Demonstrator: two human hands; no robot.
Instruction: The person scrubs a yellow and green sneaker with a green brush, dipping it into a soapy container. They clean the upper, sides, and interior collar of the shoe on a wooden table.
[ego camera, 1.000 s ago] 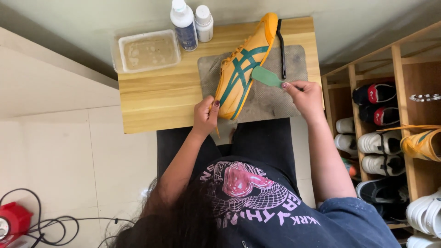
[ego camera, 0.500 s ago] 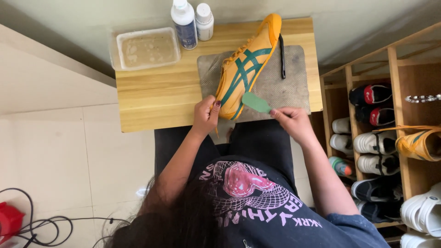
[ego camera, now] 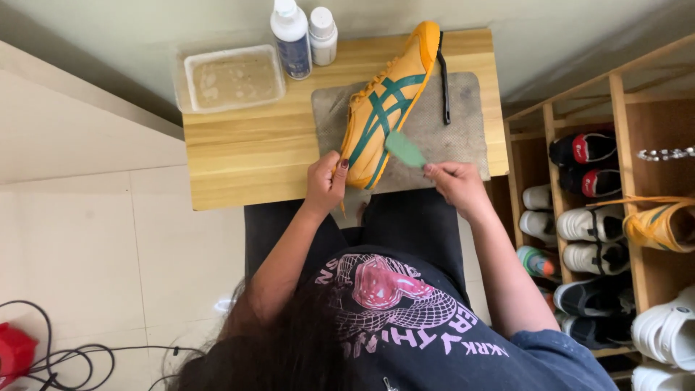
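Left hand: my left hand point(ego camera: 323, 181) is clamped on the heel end of the yellow sneaker point(ego camera: 384, 108), fingers curled round it, pinning it down.
Right hand: my right hand point(ego camera: 450, 182) pinches the handle of the green brush point(ego camera: 404, 148), fingers closed on it, brush head against the shoe's side near the sole.
Sneaker: lying along the grey mat point(ego camera: 441, 137) on the wooden table point(ego camera: 246, 152), toe pointing away from me, heel at the near edge.
Progress: I'd judge I'm mid-scrub. The upper looks fairly clean from here, though I can't tell which patches are done; the far toe end sits well away from the brush.
Tray: the clear plastic tub point(ego camera: 233, 77) at the far left corner holds cloudy, brownish water.
Bottles: a tall white bottle point(ego camera: 290, 38) and a short white bottle point(ego camera: 323, 35) stand touching, just beside the tub, both capped; contents not visible.
Black brush: a slim black brush point(ego camera: 443, 80) lies beside the sneaker on the mat, untouched.
Rack: the shoe rack point(ego camera: 630, 217) at my right holds more shoes in its compartments.
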